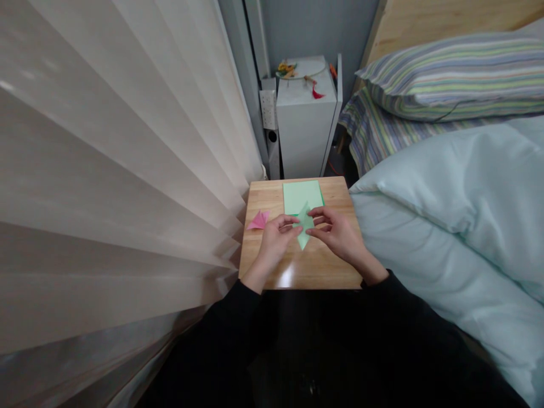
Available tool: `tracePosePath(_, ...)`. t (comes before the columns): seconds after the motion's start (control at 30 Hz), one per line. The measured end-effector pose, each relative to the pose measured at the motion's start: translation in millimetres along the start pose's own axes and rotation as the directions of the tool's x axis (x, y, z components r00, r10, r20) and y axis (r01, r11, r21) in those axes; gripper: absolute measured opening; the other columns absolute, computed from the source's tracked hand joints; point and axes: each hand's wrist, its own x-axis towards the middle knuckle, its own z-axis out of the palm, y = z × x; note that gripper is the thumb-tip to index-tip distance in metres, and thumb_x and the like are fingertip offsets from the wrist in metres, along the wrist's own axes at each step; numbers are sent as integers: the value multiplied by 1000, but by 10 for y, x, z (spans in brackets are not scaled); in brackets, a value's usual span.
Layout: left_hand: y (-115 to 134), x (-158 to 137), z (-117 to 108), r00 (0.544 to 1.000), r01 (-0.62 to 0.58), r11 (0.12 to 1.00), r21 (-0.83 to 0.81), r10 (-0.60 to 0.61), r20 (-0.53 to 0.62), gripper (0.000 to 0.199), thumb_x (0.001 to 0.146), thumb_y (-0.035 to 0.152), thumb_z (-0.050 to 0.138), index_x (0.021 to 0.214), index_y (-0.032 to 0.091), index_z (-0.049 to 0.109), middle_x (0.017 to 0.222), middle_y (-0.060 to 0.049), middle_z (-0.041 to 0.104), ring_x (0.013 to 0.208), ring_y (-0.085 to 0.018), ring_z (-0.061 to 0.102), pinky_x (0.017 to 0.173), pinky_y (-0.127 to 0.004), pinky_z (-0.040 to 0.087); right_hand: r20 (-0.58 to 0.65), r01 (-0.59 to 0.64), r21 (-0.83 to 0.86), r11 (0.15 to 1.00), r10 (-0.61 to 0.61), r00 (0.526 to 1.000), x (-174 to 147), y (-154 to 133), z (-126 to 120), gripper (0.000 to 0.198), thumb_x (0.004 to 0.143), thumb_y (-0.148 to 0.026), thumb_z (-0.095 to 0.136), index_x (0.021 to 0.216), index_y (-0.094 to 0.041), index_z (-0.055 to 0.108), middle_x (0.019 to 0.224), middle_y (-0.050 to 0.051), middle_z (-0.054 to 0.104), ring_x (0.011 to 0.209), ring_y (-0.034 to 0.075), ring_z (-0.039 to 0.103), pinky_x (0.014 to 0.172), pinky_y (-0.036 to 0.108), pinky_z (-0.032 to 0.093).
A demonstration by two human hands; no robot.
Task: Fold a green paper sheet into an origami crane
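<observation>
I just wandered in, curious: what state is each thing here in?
Green paper piece: folded, pointed at both ends
Left fingers: bent, at its left side
Right fingers: bent, at its right side
Green square paper: flat, unfolded
Pink paper: folded
Curtain: pleated, hanging
Quilt: rumpled
Striped pillow: lying flat
White cabinet: open or shut, unclear

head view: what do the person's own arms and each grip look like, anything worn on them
Both arms wear long, plain black sleeves, left sleeve and right sleeve, with no visible pattern, ending short of the wrist. The left grip and right grip are bare human hands; no gloves or watch show. Nail detail is too small to tell.
</observation>
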Motion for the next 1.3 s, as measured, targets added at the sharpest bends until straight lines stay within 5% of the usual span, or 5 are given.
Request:
tracePosePath(0.27,-14,15,29,999,-14,998,-58,11,-48,42,66,12,83,103,18,64,94,-4,72,91,-18,71,87,-33,55,-92,30,69,997,-23,996,12,24,53,28,79,-30,77,98,-24,58,90,2,69,81,20,69,70,35,56)
tracePosePath(0.47,70,-9,38,994,-103,947,304,84,73,12,83,29,72,82,17,70,82,-3,70,76,-17,61,69,-28,45,-122,34,139,990,-17,992,3,-17,56,23,77,-32,79,89,-23,62,87,3,70,81,20,69,74,36,58)
tracePosePath(0.77,132,10,2,994,-106,944,312,101,33,52,81,54,73,56,21,41,58,6,35,59,-11,34,58,-27,25,-46,-46,140,989,53,998,9,22,82,30,75,-40,82,93,-23,64,77,0,69,77,20,69,70,35,55)
tracePosePath(1.0,200,1,10,994,-99,950,296,79,77,58,74,62,78,54,20,44,56,5,37,58,-11,33,57,-28,25,37,-160,266,951,155,987,23,45,66,31,70,-45,84,83,-21,68,79,2,72,73,17,67,73,33,53)
tracePosePath(1.3,188,4,2,996,-89,958,273,81,40,49,81,57,75,57,19,54,57,3,49,58,-12,44,59,-28,34,-64,-59,26,998,61,996,22,19,-17,28,75,-44,81,66,-20,69,67,1,69,63,16,57,63,32,44)
